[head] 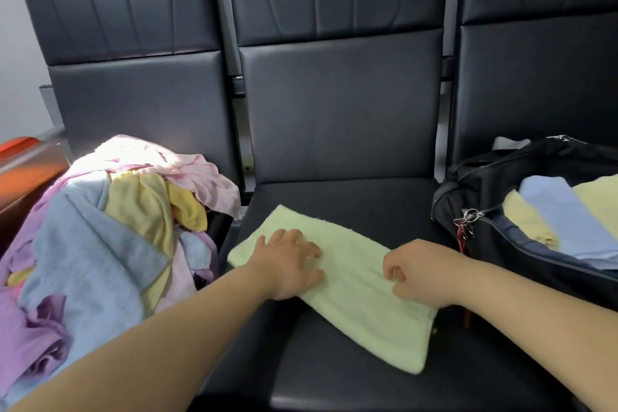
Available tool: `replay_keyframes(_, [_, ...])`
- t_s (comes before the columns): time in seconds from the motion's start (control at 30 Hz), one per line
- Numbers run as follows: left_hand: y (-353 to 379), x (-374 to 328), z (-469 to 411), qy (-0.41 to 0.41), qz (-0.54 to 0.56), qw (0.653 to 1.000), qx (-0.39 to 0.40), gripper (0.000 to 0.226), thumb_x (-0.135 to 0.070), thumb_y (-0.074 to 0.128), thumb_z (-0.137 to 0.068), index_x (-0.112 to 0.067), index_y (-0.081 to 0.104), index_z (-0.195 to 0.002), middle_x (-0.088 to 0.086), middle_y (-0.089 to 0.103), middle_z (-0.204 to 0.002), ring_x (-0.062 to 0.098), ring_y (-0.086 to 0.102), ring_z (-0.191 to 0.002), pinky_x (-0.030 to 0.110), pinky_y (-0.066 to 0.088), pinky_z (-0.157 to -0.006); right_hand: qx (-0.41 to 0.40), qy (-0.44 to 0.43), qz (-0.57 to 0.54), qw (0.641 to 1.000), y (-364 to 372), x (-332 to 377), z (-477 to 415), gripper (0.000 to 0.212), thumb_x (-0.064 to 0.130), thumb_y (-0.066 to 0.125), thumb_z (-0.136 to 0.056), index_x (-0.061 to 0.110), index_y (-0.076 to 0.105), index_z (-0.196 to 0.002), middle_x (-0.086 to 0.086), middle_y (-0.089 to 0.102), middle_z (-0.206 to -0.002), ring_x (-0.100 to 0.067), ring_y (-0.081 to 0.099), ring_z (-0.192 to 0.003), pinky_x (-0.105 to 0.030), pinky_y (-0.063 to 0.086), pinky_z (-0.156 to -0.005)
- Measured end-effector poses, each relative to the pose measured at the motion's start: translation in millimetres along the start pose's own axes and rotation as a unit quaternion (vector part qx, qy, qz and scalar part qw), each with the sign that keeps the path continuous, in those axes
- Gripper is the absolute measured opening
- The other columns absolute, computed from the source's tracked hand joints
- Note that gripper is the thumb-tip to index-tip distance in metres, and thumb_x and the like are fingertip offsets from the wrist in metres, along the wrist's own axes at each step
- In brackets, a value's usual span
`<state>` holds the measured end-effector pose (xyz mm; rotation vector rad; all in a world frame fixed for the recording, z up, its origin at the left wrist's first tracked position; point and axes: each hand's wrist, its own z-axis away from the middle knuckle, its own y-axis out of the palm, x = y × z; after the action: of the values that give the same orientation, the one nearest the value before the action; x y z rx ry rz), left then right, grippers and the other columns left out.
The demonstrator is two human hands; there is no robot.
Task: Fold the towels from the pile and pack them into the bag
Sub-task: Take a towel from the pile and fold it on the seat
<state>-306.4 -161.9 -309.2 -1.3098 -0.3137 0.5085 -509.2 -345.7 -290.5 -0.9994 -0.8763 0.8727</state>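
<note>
Towel [361, 304] on seat [334, 197]: left hand [287, 264] presses it, fingers [311, 249] spread, right hand [421, 273] pinches it.

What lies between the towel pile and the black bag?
In the head view: a dark seat bearing a folded pale yellow towel, the left hand flat on it, the right hand pinching it.

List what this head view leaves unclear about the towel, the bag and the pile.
Head view:
bag: right part cut off by the frame edge; fill level unknown.
pile: towels overlap and run past the left edge; count unknown.
towel: layers hidden under itself, the left hand and the right hand.
right hand: curled fingers hide whether they pinch the towel.
orange object: blurred, cut off at left edge.
</note>
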Motion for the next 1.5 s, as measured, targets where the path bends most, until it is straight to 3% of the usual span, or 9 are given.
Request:
replay_keyframes(0.07, [0, -3, -10, -0.042, -0.016, 0.999, -0.019, 0.052, -0.059, 0.046, -0.092, -0.051, 0.041, -0.144, 0.001, 0.012, -0.165, 0.033, 0.008, -0.153, 0.060, 0.005, -0.121, 0.015, -0.022, -0.031, 0.999, 5, 14, 15, 0.032, 0.027, 0.057, -0.089, 0.037, 0.066, -0.118, 0.020, 0.060, -0.104, -0.002, 0.055, -0.091, -0.016, 0.042, -0.075])
replay_keyframes(0.27, [8, -3, 2, -0.140, 0.124, 0.978, -0.093, 0.057, -0.058, 0.058, -0.091, -0.036, 0.046, -0.142, 0.000, 0.030, -0.146, 0.031, 0.041, -0.128, 0.044, 0.042, -0.104, -0.027, -0.062, -0.079, 0.995, 24, 27, 26, 0.029, 0.031, 0.064, -0.088, 0.039, 0.065, -0.116, 0.021, 0.058, -0.107, 0.009, 0.049, -0.083, -0.015, 0.044, -0.082])
replay_keyframes(0.47, [18, -25, 62, 0.030, 0.348, 0.937, -0.005, 0.038, -0.036, 0.074, -0.087, -0.042, 0.061, -0.123, -0.015, 0.047, -0.135, 0.005, 0.050, -0.124, 0.019, 0.037, -0.102, -0.056, -0.058, -0.129, 0.988, 34, 22, 37, 0.025, 0.024, 0.067, -0.088, 0.038, 0.067, -0.108, 0.019, 0.059, -0.102, 0.003, 0.057, -0.087, -0.012, 0.046, -0.080])
replay_keyframes(0.67, [18, -31, 104, 0.116, 0.441, 0.888, 0.054, 0.037, -0.007, 0.080, -0.074, -0.034, 0.075, -0.100, -0.016, 0.063, -0.076, 0.008, 0.055, -0.066, 0.021, 0.046, -0.067, -0.036, -0.077, -0.166, 0.982, 40, 22, 55, 0.042, 0.039, 0.076, -0.081, 0.041, 0.062, -0.120, 0.026, 0.058, -0.112, 0.006, 0.056, -0.105, -0.014, 0.047, -0.092])
replay_keyframes(0.83, [18, -29, 103, 0.094, 0.396, 0.906, -0.113, 0.040, -0.004, 0.079, -0.082, -0.044, 0.073, -0.084, -0.014, 0.072, -0.088, 0.008, 0.068, -0.082, 0.025, 0.054, -0.081, -0.075, -0.077, -0.118, 0.987, 51, 29, 60, 0.047, 0.043, 0.075, -0.083, 0.042, 0.055, -0.125, 0.022, 0.057, -0.115, -0.001, 0.056, -0.105, -0.023, 0.047, -0.095])
replay_keyframes(1.0, [1, -24, 103, 0.083, 0.294, 0.937, -0.171, 0.025, -0.017, 0.076, -0.088, -0.041, 0.069, -0.084, -0.016, 0.072, -0.083, 0.003, 0.065, -0.079, 0.019, 0.050, -0.077, -0.144, -0.061, -0.121, 0.980, 51, 35, 58, 0.034, 0.023, 0.064, -0.091, 0.036, 0.059, -0.122, 0.016, 0.065, -0.108, -0.013, 0.061, -0.097, -0.034, 0.050, -0.089])
replay_keyframes(1.13, [-22, -1, 103, 0.073, 0.324, 0.936, -0.114, 0.010, -0.031, 0.079, -0.080, -0.036, 0.072, -0.083, -0.007, 0.066, -0.073, 0.007, 0.056, -0.065, 0.030, 0.048, -0.069, -0.137, -0.053, -0.267, 0.952, 25, 26, 57, 0.026, 0.018, 0.071, -0.087, 0.042, 0.066, -0.098, 0.009, 0.068, -0.087, -0.009, 0.059, -0.073, -0.035, 0.052, -0.077])
replay_keyframes(1.3, [-44, 14, 118, 0.113, 0.493, 0.862, 0.028, 0.027, -0.034, 0.085, -0.068, -0.020, 0.076, -0.089, 0.013, 0.070, -0.085, 0.025, 0.058, -0.080, 0.038, 0.045, -0.078, 0.029, -0.065, -0.484, 0.872, -7, 28, 68, 0.025, 0.003, 0.075, -0.086, 0.028, 0.074, -0.085, -0.010, 0.051, -0.073, -0.018, 0.045, -0.064, -0.024, 0.038, -0.055])
replay_keyframes(1.5, [-41, 9, 98, 0.055, 0.530, 0.845, -0.032, 0.006, -0.009, 0.076, -0.086, -0.009, 0.074, -0.091, 0.019, 0.069, -0.089, 0.027, 0.059, -0.085, 0.041, 0.050, -0.082, -0.018, -0.003, -0.509, 0.861, -15, 26, 53, 0.016, -0.001, 0.071, -0.089, 0.012, 0.073, -0.097, -0.005, 0.064, -0.075, -0.015, 0.057, -0.066, -0.024, 0.043, -0.057])
